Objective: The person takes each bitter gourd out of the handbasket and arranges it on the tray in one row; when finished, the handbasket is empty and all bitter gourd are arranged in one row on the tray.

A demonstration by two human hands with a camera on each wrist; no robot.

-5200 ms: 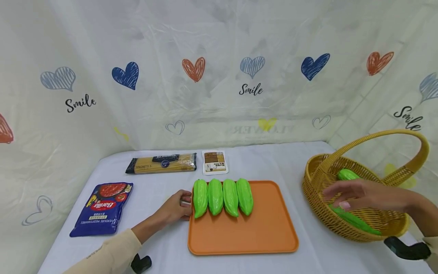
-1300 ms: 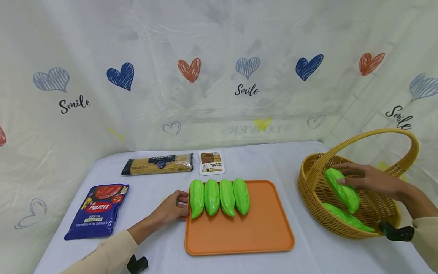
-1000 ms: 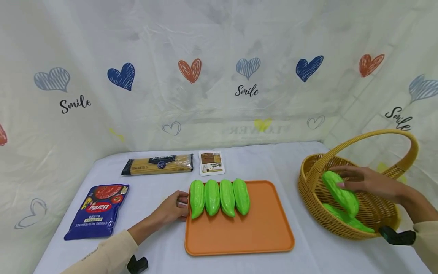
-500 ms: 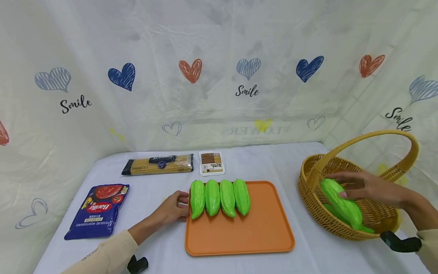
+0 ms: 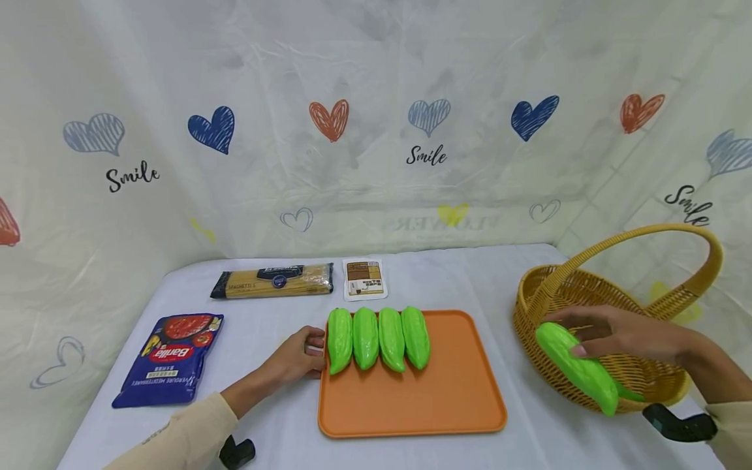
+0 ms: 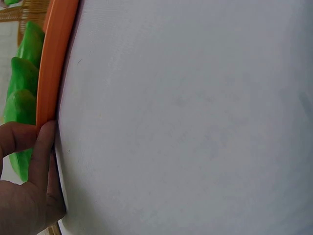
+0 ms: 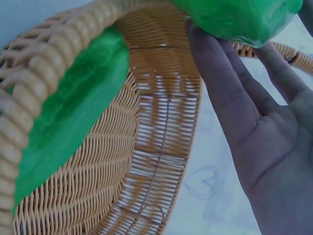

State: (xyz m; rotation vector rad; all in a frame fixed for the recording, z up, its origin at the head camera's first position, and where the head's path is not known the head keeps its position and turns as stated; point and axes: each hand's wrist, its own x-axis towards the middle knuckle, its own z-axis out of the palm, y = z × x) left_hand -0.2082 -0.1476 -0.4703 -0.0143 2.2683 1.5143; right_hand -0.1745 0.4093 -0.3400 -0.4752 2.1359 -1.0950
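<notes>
My right hand (image 5: 611, 336) grips a bright green bitter melon (image 5: 576, 367) with thumb and fingers, at the near left rim of the wicker basket (image 5: 531, 287). Another bitter melon (image 7: 78, 112) lies inside the basket, mostly hidden in the head view by the held one. At the left edge of the orange tray (image 5: 411, 408), my left hand (image 5: 294, 356) pinches the rim between thumb and fingers. Several bitter melons (image 5: 365, 339) lie side by side along the tray's back left, tips toward me.
A spaghetti pack (image 5: 273, 282) and a small white-and-brown packet (image 5: 365, 279) lie behind the tray. A blue Barilla pouch (image 5: 170, 359) is at the left. The basket's tall handle (image 5: 646, 230) arches over it. A cloth backdrop (image 5: 376, 183) hangs behind the table.
My right hand, lowered into the basket earlier, has taken hold of a bitter melon and brought it toward me and left, to the basket's near rim. My left hand stays at the tray.
</notes>
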